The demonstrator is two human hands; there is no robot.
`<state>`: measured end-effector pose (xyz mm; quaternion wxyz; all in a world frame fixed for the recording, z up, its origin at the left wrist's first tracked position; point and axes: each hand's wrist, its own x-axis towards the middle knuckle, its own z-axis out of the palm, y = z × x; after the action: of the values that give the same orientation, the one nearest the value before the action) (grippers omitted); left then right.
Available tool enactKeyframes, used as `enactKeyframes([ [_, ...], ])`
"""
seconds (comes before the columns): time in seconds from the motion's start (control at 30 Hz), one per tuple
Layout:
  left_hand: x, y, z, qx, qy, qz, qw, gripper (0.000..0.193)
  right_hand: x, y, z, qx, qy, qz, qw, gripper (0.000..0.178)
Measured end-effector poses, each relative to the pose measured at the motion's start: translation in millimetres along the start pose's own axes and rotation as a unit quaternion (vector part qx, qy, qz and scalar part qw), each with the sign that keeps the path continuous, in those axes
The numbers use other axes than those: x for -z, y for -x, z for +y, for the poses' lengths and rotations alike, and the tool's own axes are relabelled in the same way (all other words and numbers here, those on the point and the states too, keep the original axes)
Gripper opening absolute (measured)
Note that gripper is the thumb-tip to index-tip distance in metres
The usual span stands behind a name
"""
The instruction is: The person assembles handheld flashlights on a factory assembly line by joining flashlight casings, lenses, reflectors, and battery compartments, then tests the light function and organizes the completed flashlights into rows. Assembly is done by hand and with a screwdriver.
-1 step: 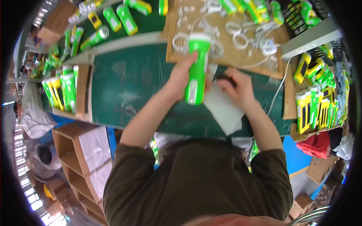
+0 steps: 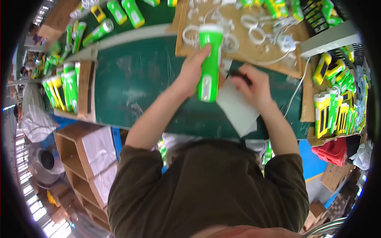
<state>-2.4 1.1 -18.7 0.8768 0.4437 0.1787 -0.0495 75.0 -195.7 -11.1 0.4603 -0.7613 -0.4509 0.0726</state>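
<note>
My left hand (image 2: pixel 193 73) is closed around a green flashlight (image 2: pixel 210 65) with a pale, wide head pointing to the far side. A light grey switch strip shows near its tail, and a thin yellow edge runs along its side. Just right of it, my right hand (image 2: pixel 256 85) grips a short black tool (image 2: pixel 241 76) that looks like a handle; its kind and working end cannot be made out. Beneath and between the hands lies a white sheet of paper (image 2: pixel 238 109) on the green tabletop (image 2: pixel 131 87).
Beyond the hands, a brown board tray (image 2: pixel 234 47) carries white rings and wires. Boxes of green and yellow flashlights stand at left (image 2: pixel 65 89) and right (image 2: pixel 331 115). More flashlights (image 2: pixel 133 14) lie at the back. A grey post (image 2: pixel 329 39) rises at back right; a white cable (image 2: pixel 295 93) hangs nearby.
The whole view has shifted slightly, so the table and hands sit a little higher in the picture. Both hands keep their holds.
</note>
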Motion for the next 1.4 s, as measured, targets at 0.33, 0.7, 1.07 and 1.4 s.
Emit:
enactKeyframes([
  [0.33,-11.1,0.2,-8.7,-0.212,-0.174,0.047,0.961,0.039,-23.8,-1.4,-10.4,0.124,0.154,0.042,0.979,0.012],
  [0.7,-8.0,1.7,-5.0,-0.129,-0.097,-0.007,0.987,0.041,-14.2,5.3,-21.2,0.219,0.138,-0.126,0.958,0.020],
  [1.07,-13.9,2.1,-9.4,-0.148,-0.060,0.050,0.986,0.058,-28.4,2.1,-27.4,0.079,0.070,0.031,0.994,0.032],
  [1.4,-19.2,9.7,-0.4,-0.138,-0.088,0.031,0.986,0.035,-2.9,-24.9,25.8,0.065,0.210,0.221,0.950,0.037],
])
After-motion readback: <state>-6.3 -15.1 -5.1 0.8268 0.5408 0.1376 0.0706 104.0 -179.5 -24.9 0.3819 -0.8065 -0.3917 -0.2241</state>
